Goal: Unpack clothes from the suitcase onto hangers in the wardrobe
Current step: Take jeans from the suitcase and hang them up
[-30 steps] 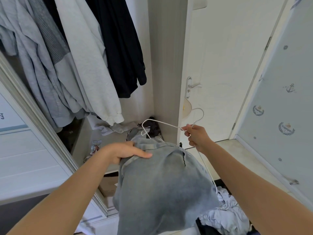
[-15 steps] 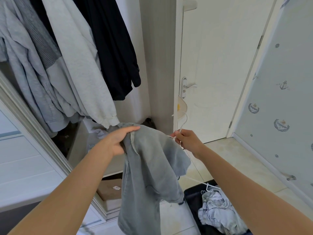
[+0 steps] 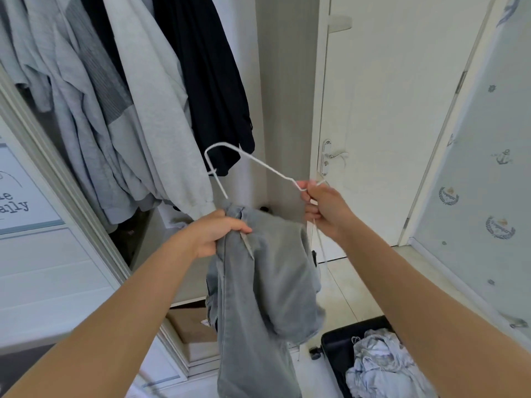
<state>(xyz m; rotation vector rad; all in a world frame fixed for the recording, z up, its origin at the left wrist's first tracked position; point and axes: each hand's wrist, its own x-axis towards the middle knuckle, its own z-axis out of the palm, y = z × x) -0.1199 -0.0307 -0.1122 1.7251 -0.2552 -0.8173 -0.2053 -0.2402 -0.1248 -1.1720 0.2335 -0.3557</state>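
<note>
Two hands work in front of the open wardrobe (image 3: 287, 110). The left hand (image 3: 214, 235) grips the top edge of a pair of grey jeans (image 3: 275, 271), faded denim that hangs in heavy folds between the forearms, above the floor. The right hand (image 3: 327, 209) is closed round a thin white wire hanger (image 3: 258, 163); one length of wire runs up and left to a rounded bend, then down to the top of the jeans.

Just behind, a pale grey sweatshirt (image 3: 155, 110), a black garment (image 3: 212, 90) and crumpled grey shirts (image 3: 71, 110) crowd the wardrobe, the sweatshirt's cuff just beside the left hand. A cardboard box (image 3: 192, 328) sits low inside. On the pale tiled floor (image 3: 359, 285) at lower right lies an open black suitcase (image 3: 333, 349) holding rumpled light blue clothes (image 3: 382, 366). A white door (image 3: 388, 110) with a metal handle (image 3: 334, 155) stands beyond, next to wallpaper (image 3: 488, 168) printed with anchors.
</note>
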